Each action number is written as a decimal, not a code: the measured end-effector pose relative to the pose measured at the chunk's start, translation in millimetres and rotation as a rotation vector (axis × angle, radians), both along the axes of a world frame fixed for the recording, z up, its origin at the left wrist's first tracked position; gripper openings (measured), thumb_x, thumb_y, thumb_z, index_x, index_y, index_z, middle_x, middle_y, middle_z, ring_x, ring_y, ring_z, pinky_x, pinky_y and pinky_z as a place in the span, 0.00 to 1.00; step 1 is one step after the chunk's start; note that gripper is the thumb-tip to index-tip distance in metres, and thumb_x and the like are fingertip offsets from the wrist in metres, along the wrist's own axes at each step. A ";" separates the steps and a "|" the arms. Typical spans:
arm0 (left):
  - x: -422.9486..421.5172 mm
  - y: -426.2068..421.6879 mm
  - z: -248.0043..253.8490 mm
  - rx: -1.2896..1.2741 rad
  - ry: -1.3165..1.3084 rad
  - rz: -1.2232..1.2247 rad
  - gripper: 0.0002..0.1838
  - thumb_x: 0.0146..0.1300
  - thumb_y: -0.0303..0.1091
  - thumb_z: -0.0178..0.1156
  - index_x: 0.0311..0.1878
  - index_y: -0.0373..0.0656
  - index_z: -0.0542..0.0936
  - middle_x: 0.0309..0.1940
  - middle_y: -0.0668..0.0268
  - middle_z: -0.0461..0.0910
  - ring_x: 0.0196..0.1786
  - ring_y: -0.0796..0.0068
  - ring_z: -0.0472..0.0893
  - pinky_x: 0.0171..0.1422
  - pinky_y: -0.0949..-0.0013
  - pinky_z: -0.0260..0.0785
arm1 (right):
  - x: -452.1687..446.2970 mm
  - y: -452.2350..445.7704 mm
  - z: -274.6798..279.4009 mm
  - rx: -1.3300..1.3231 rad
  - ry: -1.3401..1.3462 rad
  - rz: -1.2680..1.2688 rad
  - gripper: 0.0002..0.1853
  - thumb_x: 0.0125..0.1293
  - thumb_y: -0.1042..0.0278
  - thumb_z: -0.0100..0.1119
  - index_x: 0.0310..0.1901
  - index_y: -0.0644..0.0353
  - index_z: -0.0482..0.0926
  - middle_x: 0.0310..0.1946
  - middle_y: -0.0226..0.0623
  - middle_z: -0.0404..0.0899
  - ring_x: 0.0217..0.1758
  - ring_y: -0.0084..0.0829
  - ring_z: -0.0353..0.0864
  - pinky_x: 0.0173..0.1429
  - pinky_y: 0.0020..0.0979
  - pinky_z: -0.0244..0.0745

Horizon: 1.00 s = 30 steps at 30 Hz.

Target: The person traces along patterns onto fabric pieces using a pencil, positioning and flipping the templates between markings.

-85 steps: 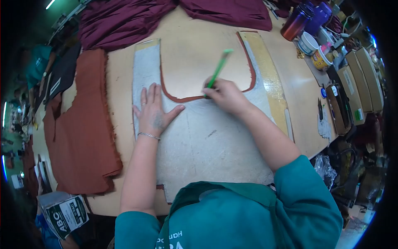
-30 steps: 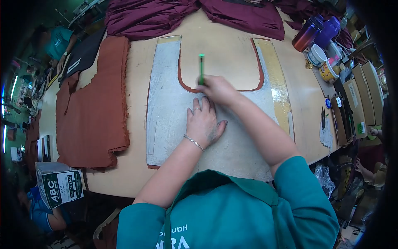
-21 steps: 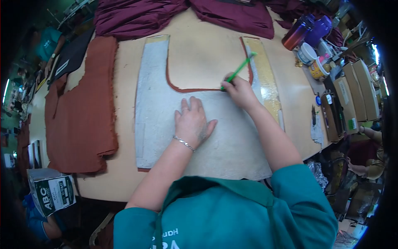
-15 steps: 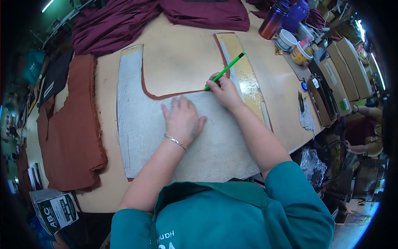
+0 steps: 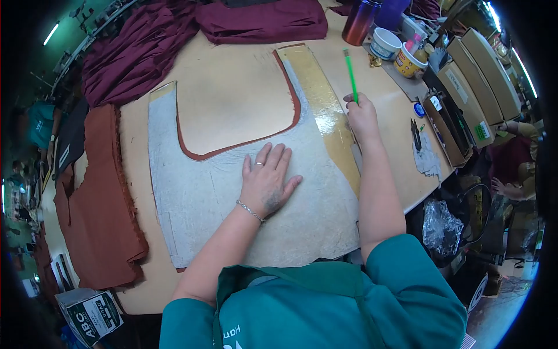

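Observation:
A pale grey pattern template, with a tape-covered yellowish strip on its right, lies flat on the table. Rust-brown fabric shows from under it along the curved neckline cut-out. My left hand is spread flat on the template just below that curve, fingers apart. Off the template's right edge, my right hand grips a green pencil, which points up and away from me. The pencil's lower end is hidden in the fingers.
More rust-brown fabric lies at the left, and maroon cloth is heaped at the back. To the right are a metallic bottle, tubs, snips and cardboard boxes. A labelled box stands at the lower left.
My right hand has lifted the pencil from the neckline curve and moved right, past the template's edge. My left hand still lies flat on the template. The whole view has shifted and turned slightly.

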<state>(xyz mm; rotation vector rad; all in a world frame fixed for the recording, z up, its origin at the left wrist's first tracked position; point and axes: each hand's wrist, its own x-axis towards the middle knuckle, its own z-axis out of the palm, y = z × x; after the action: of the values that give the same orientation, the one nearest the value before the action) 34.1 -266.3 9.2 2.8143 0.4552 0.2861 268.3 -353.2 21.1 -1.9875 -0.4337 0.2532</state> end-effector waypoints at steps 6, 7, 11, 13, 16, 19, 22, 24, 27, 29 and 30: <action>55.7 35.8 7.1 -0.018 -0.084 0.036 0.18 0.61 0.41 0.50 0.53 0.47 0.72 0.54 0.63 0.69 0.59 0.60 0.65 0.59 0.49 0.58 | 5.0 2.0 -15.4 -0.377 -0.274 0.001 0.10 0.56 0.69 0.53 0.35 0.66 0.76 0.32 0.54 0.77 0.38 0.50 0.77 0.44 0.42 0.71; 68.7 43.0 5.0 0.028 -0.068 0.068 0.18 0.62 0.41 0.49 0.54 0.49 0.71 0.56 0.64 0.68 0.61 0.60 0.64 0.60 0.46 0.57 | 4.9 2.7 -16.3 -0.380 -0.289 -0.007 0.10 0.55 0.69 0.54 0.35 0.67 0.76 0.32 0.54 0.77 0.39 0.51 0.76 0.45 0.43 0.71; 106.9 62.5 -11.0 0.115 0.049 0.128 0.21 0.63 0.41 0.46 0.60 0.52 0.67 0.63 0.67 0.61 0.67 0.60 0.57 0.62 0.37 0.52 | 6.4 1.9 -18.8 -0.275 -0.242 -0.040 0.10 0.53 0.69 0.58 0.34 0.67 0.77 0.31 0.53 0.77 0.39 0.49 0.77 0.45 0.41 0.71; 112.8 62.5 -10.4 0.110 0.089 0.119 0.22 0.64 0.41 0.45 0.61 0.53 0.66 0.65 0.69 0.59 0.68 0.60 0.56 0.62 0.35 0.51 | 8.1 -0.1 -22.2 -0.286 -0.212 -0.017 0.10 0.53 0.69 0.58 0.34 0.67 0.78 0.31 0.52 0.78 0.39 0.48 0.78 0.45 0.41 0.72; 110.4 63.0 -10.8 0.128 0.095 0.097 0.22 0.64 0.41 0.44 0.61 0.51 0.66 0.65 0.70 0.59 0.68 0.59 0.57 0.62 0.35 0.52 | 8.2 -4.4 -18.1 -0.218 -0.126 0.000 0.11 0.52 0.70 0.59 0.36 0.66 0.78 0.31 0.51 0.78 0.37 0.46 0.78 0.44 0.39 0.72; 113.4 63.0 -8.5 0.196 0.119 0.082 0.22 0.64 0.41 0.44 0.62 0.51 0.65 0.65 0.69 0.59 0.67 0.59 0.58 0.60 0.35 0.54 | 10.9 -2.1 -23.5 -0.231 -0.121 0.040 0.12 0.52 0.70 0.59 0.37 0.65 0.78 0.31 0.50 0.78 0.37 0.45 0.78 0.44 0.38 0.72; 113.0 60.4 -7.0 0.234 0.143 0.082 0.23 0.64 0.41 0.43 0.62 0.49 0.64 0.64 0.68 0.59 0.67 0.59 0.59 0.59 0.36 0.56 | 8.2 -2.0 -21.5 -0.251 -0.136 0.022 0.11 0.51 0.70 0.59 0.37 0.64 0.78 0.32 0.49 0.79 0.37 0.45 0.78 0.44 0.38 0.72; 113.9 58.3 -9.2 0.210 0.136 0.094 0.23 0.64 0.41 0.43 0.62 0.47 0.64 0.64 0.67 0.59 0.67 0.58 0.58 0.60 0.35 0.55 | 8.5 -1.0 -24.3 -0.266 -0.142 0.005 0.12 0.50 0.69 0.61 0.36 0.65 0.78 0.32 0.49 0.78 0.37 0.45 0.78 0.45 0.38 0.72; 114.5 55.0 -7.8 0.199 0.163 0.116 0.24 0.64 0.41 0.43 0.63 0.47 0.63 0.64 0.67 0.58 0.67 0.58 0.58 0.59 0.36 0.56 | 7.3 1.5 -18.1 -0.311 -0.094 -0.008 0.15 0.48 0.66 0.65 0.35 0.66 0.77 0.33 0.49 0.78 0.39 0.44 0.78 0.45 0.38 0.72; 114.7 55.2 -8.3 0.244 0.163 0.114 0.24 0.64 0.40 0.43 0.63 0.49 0.62 0.64 0.66 0.59 0.66 0.57 0.59 0.57 0.38 0.60 | 3.7 4.4 -10.7 -0.361 -0.103 -0.003 0.19 0.45 0.63 0.68 0.35 0.67 0.77 0.33 0.48 0.78 0.40 0.43 0.78 0.46 0.37 0.72; 115.1 55.3 -7.5 0.266 0.162 0.112 0.24 0.64 0.40 0.43 0.63 0.49 0.62 0.64 0.66 0.60 0.66 0.57 0.60 0.56 0.39 0.61 | 1.4 5.8 -8.3 -0.389 -0.138 0.000 0.21 0.43 0.61 0.70 0.36 0.68 0.76 0.34 0.48 0.78 0.41 0.43 0.78 0.47 0.37 0.73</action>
<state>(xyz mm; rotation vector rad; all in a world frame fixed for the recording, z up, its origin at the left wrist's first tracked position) 149.2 -211.0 1.7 3.0916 0.6564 0.1511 269.7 -347.4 12.7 -2.3959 -0.5017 0.2126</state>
